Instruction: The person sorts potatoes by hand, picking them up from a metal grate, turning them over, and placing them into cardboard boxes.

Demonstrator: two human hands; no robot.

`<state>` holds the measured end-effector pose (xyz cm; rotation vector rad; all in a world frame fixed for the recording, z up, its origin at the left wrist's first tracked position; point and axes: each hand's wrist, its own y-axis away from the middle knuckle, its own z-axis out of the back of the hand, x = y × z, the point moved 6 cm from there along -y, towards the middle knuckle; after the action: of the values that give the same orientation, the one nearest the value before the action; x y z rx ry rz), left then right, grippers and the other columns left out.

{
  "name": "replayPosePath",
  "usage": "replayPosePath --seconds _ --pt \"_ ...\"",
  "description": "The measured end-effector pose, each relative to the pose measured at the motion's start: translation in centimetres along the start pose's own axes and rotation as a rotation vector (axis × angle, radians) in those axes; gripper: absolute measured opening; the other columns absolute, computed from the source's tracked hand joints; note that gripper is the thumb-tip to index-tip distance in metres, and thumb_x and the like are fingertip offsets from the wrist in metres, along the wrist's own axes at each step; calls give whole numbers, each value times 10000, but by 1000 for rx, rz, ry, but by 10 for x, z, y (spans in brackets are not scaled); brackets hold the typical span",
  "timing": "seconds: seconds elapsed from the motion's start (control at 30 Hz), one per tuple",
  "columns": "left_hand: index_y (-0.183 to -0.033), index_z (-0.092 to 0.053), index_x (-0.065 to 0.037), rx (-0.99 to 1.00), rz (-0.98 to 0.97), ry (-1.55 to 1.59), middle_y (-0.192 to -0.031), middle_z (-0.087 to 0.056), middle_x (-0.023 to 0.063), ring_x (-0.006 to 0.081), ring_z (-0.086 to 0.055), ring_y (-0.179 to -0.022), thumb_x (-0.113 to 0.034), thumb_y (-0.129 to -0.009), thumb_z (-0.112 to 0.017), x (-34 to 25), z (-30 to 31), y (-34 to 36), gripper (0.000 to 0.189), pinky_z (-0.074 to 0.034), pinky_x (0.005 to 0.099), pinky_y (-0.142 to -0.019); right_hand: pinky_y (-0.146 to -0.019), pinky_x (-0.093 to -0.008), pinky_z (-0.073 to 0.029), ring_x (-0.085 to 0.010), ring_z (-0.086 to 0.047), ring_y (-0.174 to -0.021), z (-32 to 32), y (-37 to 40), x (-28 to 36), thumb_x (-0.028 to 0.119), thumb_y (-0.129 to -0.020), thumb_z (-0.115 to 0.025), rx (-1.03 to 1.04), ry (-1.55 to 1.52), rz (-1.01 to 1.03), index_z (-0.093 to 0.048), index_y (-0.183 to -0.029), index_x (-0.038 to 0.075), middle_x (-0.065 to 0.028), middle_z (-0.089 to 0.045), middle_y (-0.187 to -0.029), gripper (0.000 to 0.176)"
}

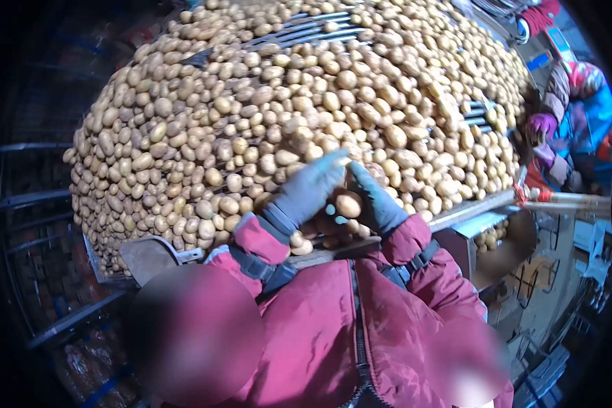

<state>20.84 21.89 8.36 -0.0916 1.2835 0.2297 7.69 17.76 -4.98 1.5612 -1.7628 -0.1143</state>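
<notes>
Loose potatoes [265,136] form a broad heap in front of me, and both my gloved hands are at its near edge. My left hand [311,189] reaches over the potatoes with its fingers stretched forward and to the right, slightly smeared by motion. Beside it, my right hand [376,196] curls round a single potato [349,204]. Pale fingertips show on that potato's left side. The fingertips of both hands come close together above the held potato. What lies beneath my left palm is hidden.
Metal bars [309,30] show through the heap at the back. A metal plate [149,260] stands at the near left, and a ledge [472,209] runs along the near right. A box with potatoes [488,238] sits below. Another person's purple glove [541,128] is at the right.
</notes>
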Motion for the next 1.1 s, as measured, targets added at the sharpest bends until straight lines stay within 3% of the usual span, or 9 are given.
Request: replayPosePath --seconds 0.27,0.37,0.47,0.53,0.6,0.63,0.7,0.87,1.1 --pt "-1389 -594 14 333 114 28 -1349 -655 141 238 -584 -1285 -346 -1101 -472 63 -83 5 477 -404 354 -1144 -438 -321 -513 -261 -668 -586 72 107 23 636 -998 -505 -191 119 147 -614 -1314 77 -151 -699 -1039 651" --pt "-1370 -625 0 94 65 -77 -1358 -653 109 200 -594 -1273 -276 -1108 -466 75 -60 6 412 -446 340 -1113 -408 -320 -488 -244 -651 -563 121 187 43 645 -973 -525 -445 -115 296 -615 -1324 39 -125 -705 -985 706" --pt "-1348 -636 5 -102 559 129 -1329 -672 111 190 -616 -1240 -216 -1099 -470 74 -44 23 372 -475 339 -1085 -421 -347 -495 -245 -654 -572 202 275 49 615 -970 -572 -653 -263 389 -635 -1248 52 -101 -710 -952 631" --pt "-1346 -637 6 -106 149 -117 -1325 -674 107 194 -617 -1230 -227 -1104 -468 104 -2 38 376 -472 336 -1089 -703 -336 -504 -210 -643 -841 279 342 53 481 -1023 -544 -825 13 509 -624 -1333 87 -69 -691 -1103 507" --pt "-1317 -653 5 -308 149 -249 -1302 -684 124 221 -626 -1215 -213 -1087 -503 104 41 63 350 -473 348 -1084 -985 -326 -512 -174 -631 -1110 377 412 50 347 -1076 -517 -1041 557 529 -613 -1417 122 -37 -671 -1253 420" --pt "-1294 -665 1 -446 163 -278 -1281 -693 138 239 -636 -1196 -218 -1075 -528 125 72 81 339 -476 358 -1076 -1053 -359 -465 -191 -610 -1170 342 429 57 313 -1090 -472 -1134 53 253 -589 -1452 147 -43 -668 -1293 415" --pt "-1248 -688 -7 -679 194 -377 -1238 -710 166 277 -656 -1158 -227 -1050 -577 147 128 119 317 -482 379 -1061 -1102 -394 -430 -168 -600 -1217 429 466 50 340 -1085 -490 -1234 445 385 -569 -1469 163 -79 -637 -1384 431" --pt "-1323 -631 -50 -697 495 -1114 -1375 -576 225 423 -560 -1238 -358 -997 -605 173 163 186 449 -463 490 -1070 -886 -328 -558 -204 -656 -1077 294 314 102 351 -1079 -515 -728 333 344 -535 -1475 88 -119 -607 -1402 476" --pt "-1304 -647 -39 -682 370 -1006 -1354 -600 202 386 -571 -1259 -232 -968 -637 131 52 128 388 -460 450 -1089 -783 -309 -594 -176 -703 -886 15 74 50 315 -1022 -614 86 647 49 -600 -1375 14 -69 -707 -1146 464"
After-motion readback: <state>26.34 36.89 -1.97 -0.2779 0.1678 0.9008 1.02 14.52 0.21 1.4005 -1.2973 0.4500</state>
